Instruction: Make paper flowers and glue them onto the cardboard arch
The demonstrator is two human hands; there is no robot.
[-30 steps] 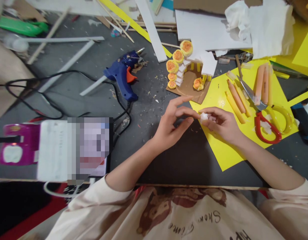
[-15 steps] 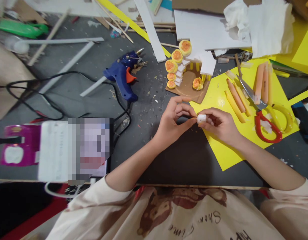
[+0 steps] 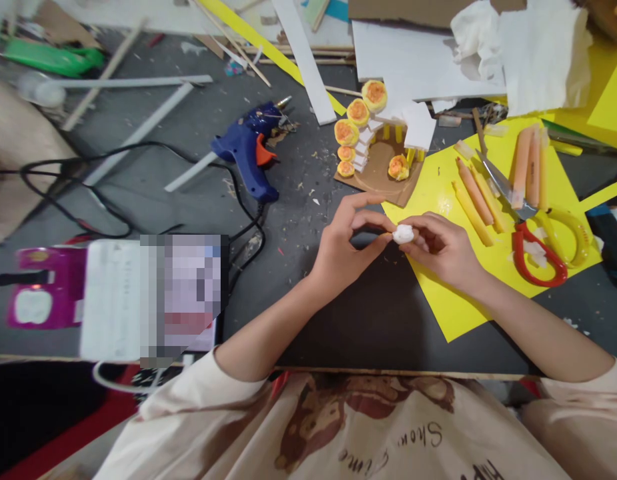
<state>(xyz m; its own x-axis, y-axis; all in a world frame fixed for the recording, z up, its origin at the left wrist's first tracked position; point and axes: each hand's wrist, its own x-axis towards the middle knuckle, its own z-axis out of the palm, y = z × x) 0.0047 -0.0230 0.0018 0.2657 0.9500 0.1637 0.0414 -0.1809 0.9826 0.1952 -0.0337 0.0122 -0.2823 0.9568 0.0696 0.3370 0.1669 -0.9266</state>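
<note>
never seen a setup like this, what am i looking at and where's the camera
There is no machine here, just a person's two bare hands. The camera is worn on the head, looking forward and down. The right hand holds a small white piece in its fingertips, while the left hand reaches its other end. On the dark table, just beyond, sits a small model on a brown base. A blue glue gun lies to the left; to the right, scissors rest on a yellow sheet.

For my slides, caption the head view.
Right hand holds white lump, left hand at its edge, between glue gun and scissors.
</note>
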